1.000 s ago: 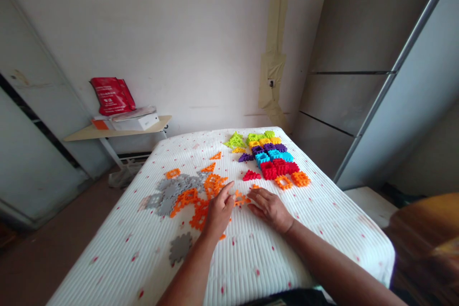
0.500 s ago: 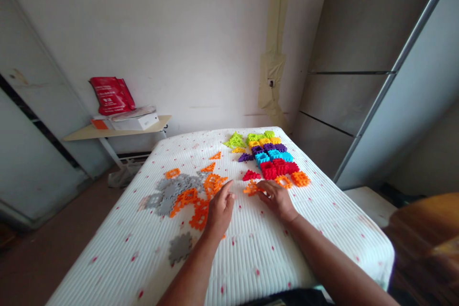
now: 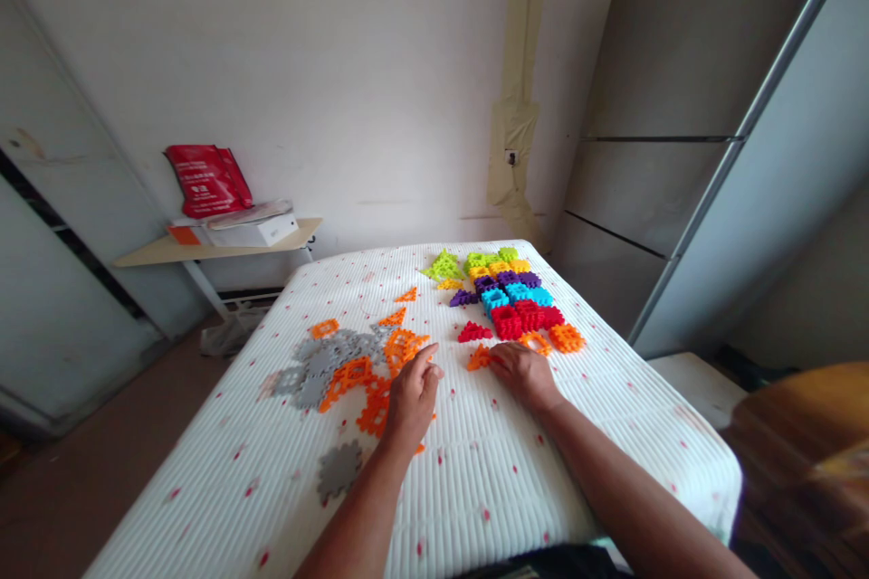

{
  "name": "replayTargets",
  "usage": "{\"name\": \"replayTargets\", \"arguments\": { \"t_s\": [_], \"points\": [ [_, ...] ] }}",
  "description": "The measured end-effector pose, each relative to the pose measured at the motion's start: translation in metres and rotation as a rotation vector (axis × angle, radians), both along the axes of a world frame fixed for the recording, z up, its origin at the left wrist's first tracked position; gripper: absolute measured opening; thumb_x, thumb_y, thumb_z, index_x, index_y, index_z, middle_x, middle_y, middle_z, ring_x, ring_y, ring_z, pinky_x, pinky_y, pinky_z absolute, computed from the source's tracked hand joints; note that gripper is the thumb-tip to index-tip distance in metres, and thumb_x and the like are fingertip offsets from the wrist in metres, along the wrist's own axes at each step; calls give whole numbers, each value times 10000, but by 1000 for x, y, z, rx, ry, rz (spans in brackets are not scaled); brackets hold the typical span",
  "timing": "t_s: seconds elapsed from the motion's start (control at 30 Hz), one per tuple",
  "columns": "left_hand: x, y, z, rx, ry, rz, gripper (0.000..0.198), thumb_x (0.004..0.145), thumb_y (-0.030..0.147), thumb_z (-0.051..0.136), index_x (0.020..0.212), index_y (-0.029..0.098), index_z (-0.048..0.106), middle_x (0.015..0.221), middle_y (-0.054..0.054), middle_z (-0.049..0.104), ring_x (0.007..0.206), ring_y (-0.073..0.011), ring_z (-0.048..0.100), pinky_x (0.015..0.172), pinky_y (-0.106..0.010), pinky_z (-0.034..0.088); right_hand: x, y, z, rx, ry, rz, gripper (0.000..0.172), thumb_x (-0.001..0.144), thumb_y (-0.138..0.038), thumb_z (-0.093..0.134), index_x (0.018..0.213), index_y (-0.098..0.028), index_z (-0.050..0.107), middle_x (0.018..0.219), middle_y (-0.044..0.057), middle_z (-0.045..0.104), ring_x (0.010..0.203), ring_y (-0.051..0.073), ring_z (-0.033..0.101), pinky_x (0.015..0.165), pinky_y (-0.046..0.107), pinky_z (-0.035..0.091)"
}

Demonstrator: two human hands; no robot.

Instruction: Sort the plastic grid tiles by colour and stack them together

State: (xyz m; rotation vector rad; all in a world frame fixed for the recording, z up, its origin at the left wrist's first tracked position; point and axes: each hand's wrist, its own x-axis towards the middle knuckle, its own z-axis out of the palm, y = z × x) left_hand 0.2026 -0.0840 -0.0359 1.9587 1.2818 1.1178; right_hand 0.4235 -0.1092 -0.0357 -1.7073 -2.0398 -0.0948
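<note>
My right hand rests low over the cloth, fingers curled and closed on an orange triangular building piece. Part of that piece is hidden by the fingertips. My left hand is held beside the loose orange pieces, its fingers stretched forward and thumb apart, with nothing visible in it. Red triangular pieces lie just beyond my right hand. Close to its right are an orange square frame and a stack of orange square pieces.
Stacks of red, light blue, purple and yellow pieces stand in rows, with green pieces at the back. Grey pieces lie in a heap on the left. A grey square sits nearer. A side table stands beyond.
My right hand has shifted slightly, and the orange triangular pieces at its fingertips look more gathered together. The left hand has barely moved, and the view has turned slightly.
</note>
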Motion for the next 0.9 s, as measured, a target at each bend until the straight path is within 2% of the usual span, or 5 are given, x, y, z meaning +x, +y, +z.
{"name": "replayTargets", "arguments": {
  "t_s": [0.37, 0.53, 0.63, 0.77, 0.9],
  "points": [
    [1, -1, 1, 23, 35, -4, 377, 825, 240, 404, 1152, 175, 580, 834, -31, 690, 674, -133, 606, 697, -267, 490, 0, 3, -5, -40, -28, -7, 141, 862, -197, 487, 839, -207, 626, 832, 17, 663, 805, 146, 599, 675, 220, 407],
    [0, 0, -2, 45, 52, -12, 363, 821, 233, 404, 1121, 179, 601, 849, -47, 697, 782, -156, 629, 765, -286, 489, -2, 2, -4, -23, -24, -8, 148, 850, -187, 480, 830, -210, 624, 820, 24, 663, 782, 147, 607, 659, 220, 423],
    [0, -2, 2, 68, 44, -13, 338, 819, 222, 397, 1060, 184, 630, 850, -50, 701, 828, -163, 634, 786, -287, 487, -1, -1, -3, 50, -6, -17, 140, 824, -186, 503, 895, -210, 621, 898, 40, 669, 802, 161, 621, 654, 231, 449],
    [-5, 1, 28, 119, 89, 48, 287, 821, 237, 415, 951, 198, 669, 907, -41, 704, 878, -162, 629, 815, -280, 476, -2, -6, -2, 219, 18, 7, 192, 837, -182, 464, 968, -196, 603, 1013, 76, 655, 831, 171, 633, 670, 254, 487],
    [-17, 40, 65, 50, 415, 75, 281, 804, 189, 434, 932, 202, 684, 985, -27, 704, 960, -153, 614, 868, -253, 435, -7, -11, 2, 334, 40, 88, 190, 878, -195, 418, 935, -183, 599, 1001, 90, 655, 847, 170, 636, 721, 271, 508]
  ]
}}
